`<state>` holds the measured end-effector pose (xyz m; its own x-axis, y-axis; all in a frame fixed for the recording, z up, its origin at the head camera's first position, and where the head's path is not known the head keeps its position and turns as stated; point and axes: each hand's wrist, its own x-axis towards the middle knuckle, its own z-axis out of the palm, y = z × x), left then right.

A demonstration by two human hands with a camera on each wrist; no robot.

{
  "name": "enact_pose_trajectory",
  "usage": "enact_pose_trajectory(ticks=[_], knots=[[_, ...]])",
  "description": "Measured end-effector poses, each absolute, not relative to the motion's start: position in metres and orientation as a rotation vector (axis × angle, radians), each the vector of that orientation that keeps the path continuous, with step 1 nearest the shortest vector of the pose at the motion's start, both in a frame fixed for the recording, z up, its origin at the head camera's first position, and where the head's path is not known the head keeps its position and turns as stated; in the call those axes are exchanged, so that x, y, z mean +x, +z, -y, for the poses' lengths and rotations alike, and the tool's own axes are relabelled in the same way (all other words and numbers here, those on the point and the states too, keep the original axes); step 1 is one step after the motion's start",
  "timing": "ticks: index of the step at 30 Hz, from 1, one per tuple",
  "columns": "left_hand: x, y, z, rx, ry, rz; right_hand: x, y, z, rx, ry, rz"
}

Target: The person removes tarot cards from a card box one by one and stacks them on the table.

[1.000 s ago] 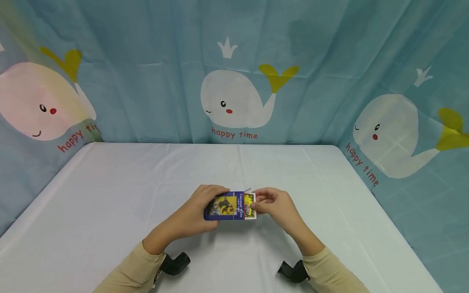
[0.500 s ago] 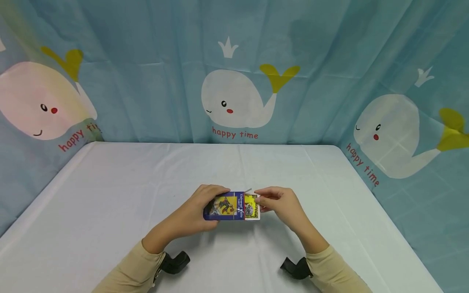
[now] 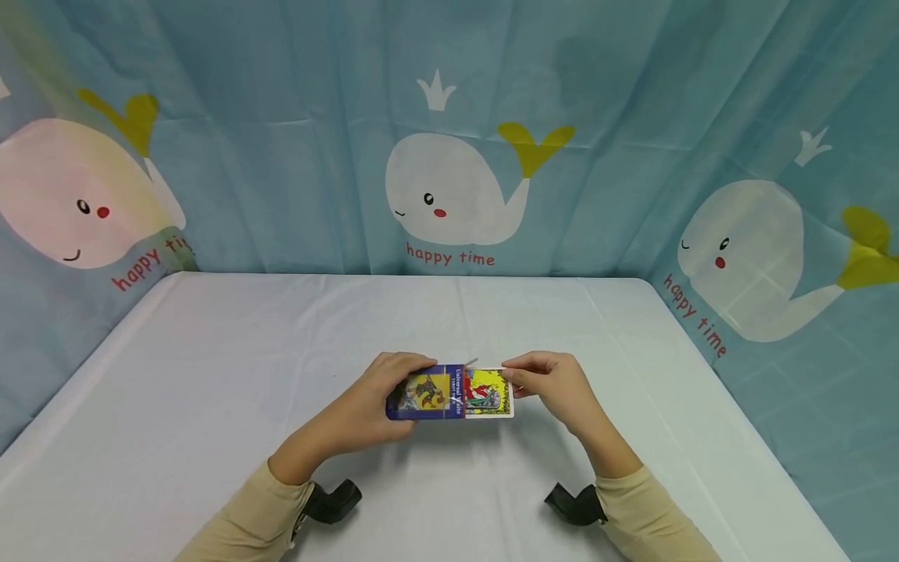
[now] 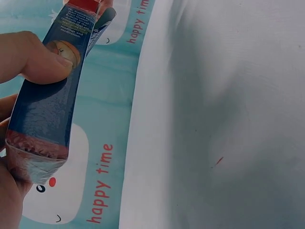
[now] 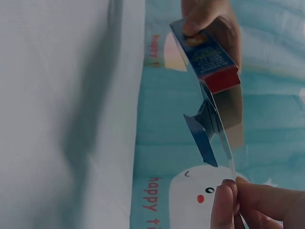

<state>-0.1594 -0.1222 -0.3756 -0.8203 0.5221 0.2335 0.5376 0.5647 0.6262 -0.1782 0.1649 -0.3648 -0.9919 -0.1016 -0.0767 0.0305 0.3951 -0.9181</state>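
In the head view, my left hand [image 3: 365, 406] grips a blue tarot card box [image 3: 424, 393] that lies sideways above the table. A yellow-bordered tarot card [image 3: 488, 393] with a red figure sticks out of the box's right end. My right hand [image 3: 558, 386] pinches the card's outer edge between thumb and fingers. From the left wrist, the thumb [image 4: 50, 62] presses the narrow side of the box, whose closed end points down. The right wrist view shows the thin card edge [image 5: 228, 150] between the fingers and an end flap [image 5: 201, 138] hanging open.
A white cloth covers the table [image 3: 246, 351]. Behind it and at both sides hangs a blue curtain [image 3: 316, 195] with printed whales. Black wrist mounts [image 3: 332, 502] sit at both sleeves.
My right hand has moved rightward, drawing the card farther out of the box, and more of its picture shows. The left hand with the box has stayed almost in place.
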Motion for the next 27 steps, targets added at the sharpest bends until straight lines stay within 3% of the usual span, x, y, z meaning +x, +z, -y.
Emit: enact_pose_trajectory(ticks=[27], knots=[[-0.161,-0.375,0.126,-0.938,-1.123,2.762,-0.183,-0.357,-0.18,-0.131,-1.577,-2.533]])
